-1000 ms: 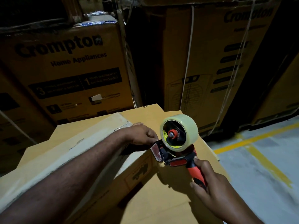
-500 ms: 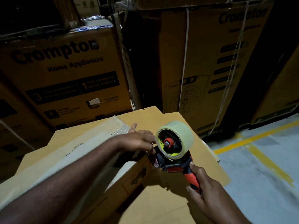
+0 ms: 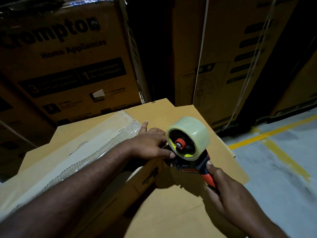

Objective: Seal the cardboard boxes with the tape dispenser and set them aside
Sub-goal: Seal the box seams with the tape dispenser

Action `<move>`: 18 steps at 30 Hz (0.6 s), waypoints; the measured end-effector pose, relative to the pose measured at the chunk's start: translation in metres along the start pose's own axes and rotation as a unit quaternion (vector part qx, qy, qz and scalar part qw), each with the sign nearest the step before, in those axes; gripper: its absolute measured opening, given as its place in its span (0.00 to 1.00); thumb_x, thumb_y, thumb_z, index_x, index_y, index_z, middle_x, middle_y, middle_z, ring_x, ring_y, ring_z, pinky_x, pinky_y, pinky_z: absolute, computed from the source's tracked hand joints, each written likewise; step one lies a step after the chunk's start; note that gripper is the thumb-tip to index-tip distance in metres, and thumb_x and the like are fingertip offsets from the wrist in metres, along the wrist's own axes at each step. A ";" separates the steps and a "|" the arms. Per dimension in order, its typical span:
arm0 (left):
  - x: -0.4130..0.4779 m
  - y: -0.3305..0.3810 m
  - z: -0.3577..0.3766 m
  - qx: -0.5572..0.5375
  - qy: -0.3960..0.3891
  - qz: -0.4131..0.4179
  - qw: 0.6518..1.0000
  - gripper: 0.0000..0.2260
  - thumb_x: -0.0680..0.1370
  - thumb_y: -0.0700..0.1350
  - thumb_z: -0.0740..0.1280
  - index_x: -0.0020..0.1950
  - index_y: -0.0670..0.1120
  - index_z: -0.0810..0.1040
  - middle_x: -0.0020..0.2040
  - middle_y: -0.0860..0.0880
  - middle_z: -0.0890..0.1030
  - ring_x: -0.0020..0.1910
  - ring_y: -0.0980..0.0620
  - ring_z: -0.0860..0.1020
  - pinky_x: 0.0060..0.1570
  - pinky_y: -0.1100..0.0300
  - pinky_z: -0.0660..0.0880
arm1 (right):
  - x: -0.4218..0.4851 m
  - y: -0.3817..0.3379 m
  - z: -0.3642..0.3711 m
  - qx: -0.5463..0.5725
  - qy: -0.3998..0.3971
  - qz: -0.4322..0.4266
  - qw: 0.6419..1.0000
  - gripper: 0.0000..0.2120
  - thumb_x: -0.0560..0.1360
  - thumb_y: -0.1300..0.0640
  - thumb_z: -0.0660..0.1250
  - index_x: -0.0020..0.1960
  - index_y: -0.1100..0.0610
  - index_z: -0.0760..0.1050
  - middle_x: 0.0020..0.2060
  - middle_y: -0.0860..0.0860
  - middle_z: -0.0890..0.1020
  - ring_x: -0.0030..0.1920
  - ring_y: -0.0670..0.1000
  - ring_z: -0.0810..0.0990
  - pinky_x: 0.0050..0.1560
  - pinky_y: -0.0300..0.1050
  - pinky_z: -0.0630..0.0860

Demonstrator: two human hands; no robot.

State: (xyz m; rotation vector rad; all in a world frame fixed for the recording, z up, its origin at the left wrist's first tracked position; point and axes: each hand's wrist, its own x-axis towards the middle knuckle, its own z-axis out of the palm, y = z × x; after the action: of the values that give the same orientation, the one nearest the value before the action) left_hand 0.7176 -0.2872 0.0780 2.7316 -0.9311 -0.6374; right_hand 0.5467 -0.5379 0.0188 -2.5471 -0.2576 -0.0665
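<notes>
Cardboard box (image 3: 149, 172), left hand (image 3: 151, 143) spread on its end, right hand (image 3: 228, 191) gripping tape dispenser (image 3: 188, 138), handle (image 3: 206, 177) mostly covered

Cardboard box (image 3: 77, 162): brown, top flaps closed; we see a wrinkled clear tape strip along its top seam.
Tape dispenser (image 3: 188, 143): red-and-black handle, clear roll; we see it at the box's end edge.

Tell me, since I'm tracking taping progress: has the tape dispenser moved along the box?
No. The tape dispenser stays at the cardboard box's end corner; only the camera shifted.
</notes>
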 end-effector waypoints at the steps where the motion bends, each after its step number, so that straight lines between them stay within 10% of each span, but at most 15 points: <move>1: 0.000 0.002 -0.001 -0.002 -0.002 0.000 1.000 0.28 0.77 0.69 0.61 0.75 0.61 0.70 0.78 0.56 0.65 0.80 0.56 0.51 0.73 0.38 0.27 | 0.000 0.001 0.000 -0.016 0.006 -0.014 1.000 0.38 0.73 0.51 0.74 0.75 0.43 0.56 0.55 0.45 0.80 0.43 0.51 0.82 0.35 0.40 0.70; 12: -0.004 0.018 -0.002 0.042 0.000 -0.029 0.999 0.32 0.77 0.70 0.61 0.77 0.56 0.68 0.75 0.56 0.70 0.79 0.54 0.57 0.74 0.36 0.30 | -0.009 0.008 0.017 0.142 -0.003 0.040 0.989 0.30 0.77 0.45 0.68 0.61 0.22 0.50 0.51 0.39 0.77 0.44 0.41 0.79 0.39 0.34 0.74; 18: -0.003 0.031 0.003 0.058 0.015 -0.027 0.998 0.29 0.77 0.67 0.65 0.75 0.56 0.69 0.73 0.53 0.71 0.77 0.52 0.58 0.74 0.36 0.29 | -0.014 0.023 0.012 0.010 0.024 -0.023 0.999 0.34 0.76 0.48 0.69 0.75 0.41 0.54 0.58 0.46 0.80 0.50 0.50 0.82 0.40 0.39 0.72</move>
State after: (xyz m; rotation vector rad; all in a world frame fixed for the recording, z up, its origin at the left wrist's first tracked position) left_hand 0.6973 -0.3099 0.0857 2.8690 -0.9190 -0.5680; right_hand 0.5374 -0.5522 -0.0049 -2.5160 -0.2965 -0.1428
